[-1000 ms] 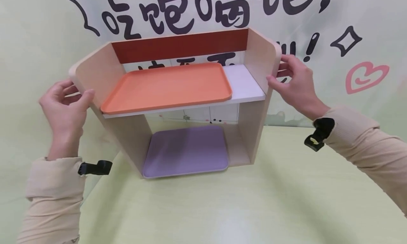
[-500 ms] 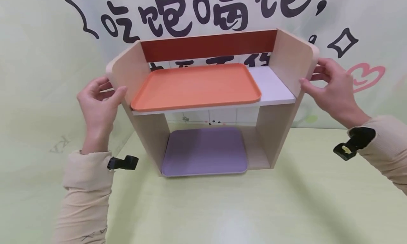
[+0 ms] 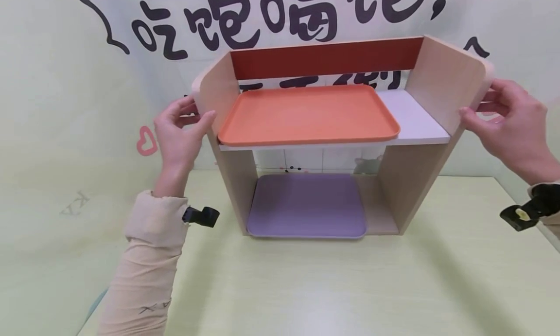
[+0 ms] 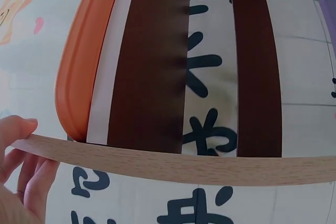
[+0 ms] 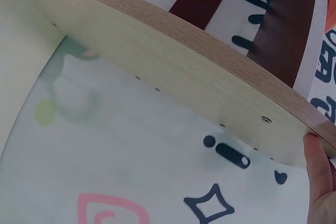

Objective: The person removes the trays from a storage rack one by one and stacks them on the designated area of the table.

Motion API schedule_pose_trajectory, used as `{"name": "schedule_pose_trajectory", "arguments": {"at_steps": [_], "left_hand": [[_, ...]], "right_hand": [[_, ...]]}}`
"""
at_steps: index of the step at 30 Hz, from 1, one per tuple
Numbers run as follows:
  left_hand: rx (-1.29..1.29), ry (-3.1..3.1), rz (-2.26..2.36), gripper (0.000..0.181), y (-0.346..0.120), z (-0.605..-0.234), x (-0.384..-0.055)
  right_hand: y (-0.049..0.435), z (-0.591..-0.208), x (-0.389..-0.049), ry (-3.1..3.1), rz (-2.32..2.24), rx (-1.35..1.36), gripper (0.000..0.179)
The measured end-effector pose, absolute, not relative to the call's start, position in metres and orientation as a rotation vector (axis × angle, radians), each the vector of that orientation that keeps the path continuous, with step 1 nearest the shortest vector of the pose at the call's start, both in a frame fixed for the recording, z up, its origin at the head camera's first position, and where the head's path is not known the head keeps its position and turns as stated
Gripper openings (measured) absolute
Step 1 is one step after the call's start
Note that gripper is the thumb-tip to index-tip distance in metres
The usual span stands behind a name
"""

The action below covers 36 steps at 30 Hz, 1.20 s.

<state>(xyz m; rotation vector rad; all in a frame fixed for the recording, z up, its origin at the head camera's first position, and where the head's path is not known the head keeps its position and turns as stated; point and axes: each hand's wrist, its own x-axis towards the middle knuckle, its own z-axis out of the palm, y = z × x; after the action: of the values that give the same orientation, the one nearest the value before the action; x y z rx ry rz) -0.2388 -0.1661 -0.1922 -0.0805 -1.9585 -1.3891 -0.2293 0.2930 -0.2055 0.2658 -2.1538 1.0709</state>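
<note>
A two-tier wooden shelf (image 3: 400,185) stands on the table with my hands at its two sides. My left hand (image 3: 177,136) grips the upper front edge of the left side panel, thumb at the front and fingers behind. On the right panel, my right hand (image 3: 518,124) holds the matching spot the same way. An orange tray (image 3: 306,114) lies on the white upper board, toward the left. Below it, a purple tray (image 3: 306,204) rests on the bottom board, also leftward. The left wrist view shows the panel's wood edge (image 4: 157,163) pinched by the thumb.
The pale table (image 3: 306,277) extends in front of the shelf and to its right. Behind stands a wall covering (image 3: 87,132) with large black characters. A dark red back rail (image 3: 323,59) spans the shelf's top.
The shelf, with both trays on it, has slid to the right across the table. Both hands have travelled with it, keeping their grip on the side panels.
</note>
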Motion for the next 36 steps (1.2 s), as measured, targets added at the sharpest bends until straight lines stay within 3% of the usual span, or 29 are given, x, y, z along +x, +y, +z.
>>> {"name": "schedule_pose_trajectory", "arguments": {"at_steps": [17,36], "left_hand": [[-0.168,-2.026,-1.407,0.039,-0.149,-0.188,-0.254],[-0.166,-2.013,-1.437,0.036,-0.157,-0.192,-0.267]], "right_hand": [[0.311,-0.205,-0.224,-2.219,1.116,0.159,0.049],[0.294,-0.210,-0.227,-2.179,0.971,0.098,0.045]]}}
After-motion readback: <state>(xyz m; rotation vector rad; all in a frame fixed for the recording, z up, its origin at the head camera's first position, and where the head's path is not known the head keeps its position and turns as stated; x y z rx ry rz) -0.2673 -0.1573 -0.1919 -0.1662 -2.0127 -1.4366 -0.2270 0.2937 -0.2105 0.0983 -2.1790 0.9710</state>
